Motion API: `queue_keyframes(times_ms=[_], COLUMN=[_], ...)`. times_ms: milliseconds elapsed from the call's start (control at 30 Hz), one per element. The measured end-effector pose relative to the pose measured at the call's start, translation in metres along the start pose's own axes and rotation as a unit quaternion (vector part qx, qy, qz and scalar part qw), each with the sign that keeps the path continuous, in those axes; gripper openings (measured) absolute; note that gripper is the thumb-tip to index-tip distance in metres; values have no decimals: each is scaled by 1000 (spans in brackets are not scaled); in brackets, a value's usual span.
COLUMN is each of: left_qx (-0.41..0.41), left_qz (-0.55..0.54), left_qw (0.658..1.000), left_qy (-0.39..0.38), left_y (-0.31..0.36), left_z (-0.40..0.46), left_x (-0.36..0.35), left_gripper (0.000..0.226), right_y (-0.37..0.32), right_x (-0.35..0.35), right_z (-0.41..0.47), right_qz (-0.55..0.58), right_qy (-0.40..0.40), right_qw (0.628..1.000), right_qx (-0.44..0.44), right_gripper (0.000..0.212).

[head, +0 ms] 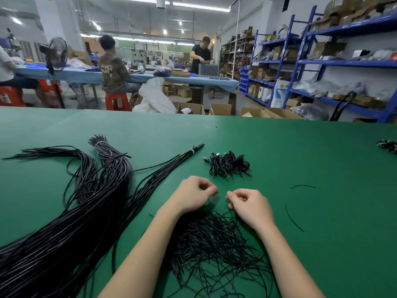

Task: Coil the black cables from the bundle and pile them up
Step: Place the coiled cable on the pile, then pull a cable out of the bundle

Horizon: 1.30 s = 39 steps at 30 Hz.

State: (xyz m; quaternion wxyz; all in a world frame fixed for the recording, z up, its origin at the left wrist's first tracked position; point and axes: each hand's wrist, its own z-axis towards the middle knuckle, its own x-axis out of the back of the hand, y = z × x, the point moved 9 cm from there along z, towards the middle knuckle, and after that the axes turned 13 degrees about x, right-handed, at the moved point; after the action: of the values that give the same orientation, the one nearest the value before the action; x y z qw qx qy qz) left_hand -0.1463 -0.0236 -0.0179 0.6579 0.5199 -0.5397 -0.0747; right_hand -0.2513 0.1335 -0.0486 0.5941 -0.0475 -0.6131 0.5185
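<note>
Green table (300, 160) bare at right | hands: left (194, 195), right (249, 206) curled, apart; grip unclear

The long cable bundle (64, 222) is cut off at eight o'clock. Whatever is pinched by the curled fingers (211, 188) cannot be made out.

The table (300, 151) is plain green. At nine o'clock lies a glossy black cable bundle (64, 222), with pale ties (99, 143) round its ends. The coil pile (228, 164) at twelve o'clock is black, as are the short ties (214, 244) at six. Far back, the stools (117, 101) are orange-red, the shelving (300, 61) blue, the boxes (221, 109) brown.
</note>
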Motion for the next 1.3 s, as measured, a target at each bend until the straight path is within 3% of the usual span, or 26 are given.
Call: queue_keyframes(times_ms=[167, 267, 400, 567, 700, 967, 1067, 1133, 1233, 1300], left_qx=[6, 60, 134, 153, 171, 194, 189, 166, 144, 148], left_qz=[20, 71, 150, 254, 259, 246, 176, 39, -218, -283], left_qw=[992, 981, 963, 933, 922, 928, 947, 971, 962, 947], left_qy=[126, 173, 180, 205, 231, 203, 191, 165, 75, 25], left_y=[-10, -29, -51, -50, -52, -57, -53, -48, -41, -38], left_z=[0, 3, 5, 2, -1, -3, -3, 1, 3, 4], left_x=[34, 52, 59, 61, 69, 71, 73, 74, 66, 56], left_gripper=[15, 34, 52, 38, 28, 26, 21, 14, 7, 10], right_y=[2, -1, -4, -5, -8, -21, -41, -62, -97, -115], right_x=[2, 1, -1, 0, 0, 0, 9, 9, -19, -39], right_z=[-4, -3, -4, -4, -6, -8, -8, -9, -18, -29], right_qz=[-3, -8, -26, -25, -23, 5, 62, 114, 277, 343], right_qy=[-5, -14, -19, -21, -27, -37, 16, 8, -117, -188], right_qw=[1000, 1000, 999, 999, 999, 999, 997, 990, 950, 917], right_qx=[-4, 1, 4, 3, 4, 9, 48, 85, 86, 78], right_gripper=[23, 22, 22, 22, 22, 20, 15, 7, 17, 21])
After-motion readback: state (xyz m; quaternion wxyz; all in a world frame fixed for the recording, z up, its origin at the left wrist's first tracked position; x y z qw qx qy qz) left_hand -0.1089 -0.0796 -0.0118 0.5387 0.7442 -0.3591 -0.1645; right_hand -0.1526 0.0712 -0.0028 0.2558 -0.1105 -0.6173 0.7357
